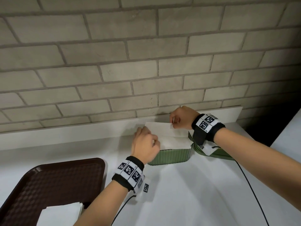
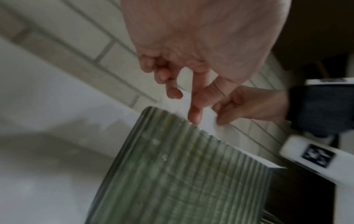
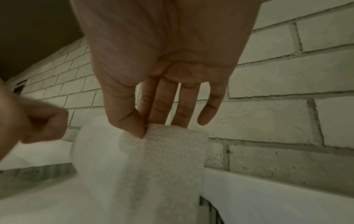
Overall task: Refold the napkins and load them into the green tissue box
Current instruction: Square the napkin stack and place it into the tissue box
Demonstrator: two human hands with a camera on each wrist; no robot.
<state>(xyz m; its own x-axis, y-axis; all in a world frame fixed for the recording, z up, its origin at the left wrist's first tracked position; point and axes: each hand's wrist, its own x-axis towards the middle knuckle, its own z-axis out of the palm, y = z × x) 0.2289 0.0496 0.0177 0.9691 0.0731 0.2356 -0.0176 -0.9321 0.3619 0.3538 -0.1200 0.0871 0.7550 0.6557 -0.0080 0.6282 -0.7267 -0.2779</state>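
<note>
Landmark: green tissue box (image 1: 171, 156), a ribbed container standing on the white counter (image 1: 187, 193) close to the brick wall (image 1: 146, 54).
Napkin: a white napkin (image 1: 164, 129) stretched above the box's open top, its lower part draping onto the white paper already lying in the box.
Right hand: right hand (image 1: 180, 118), above the box's far right corner, pinches the napkin's right end between thumb and fingers (image 3: 162, 106); the remaining fingers extend straight.
Left hand: left hand (image 1: 145, 144), over the box's left end, fingers curled, thumb and forefinger pinching the napkin's left end.
Lid: a green lid (image 1: 216, 152) lies just right of the box.
Tray: a brown tray (image 1: 48, 185) sits well left of the box, bearing a stack of napkins (image 1: 61, 214).
</note>
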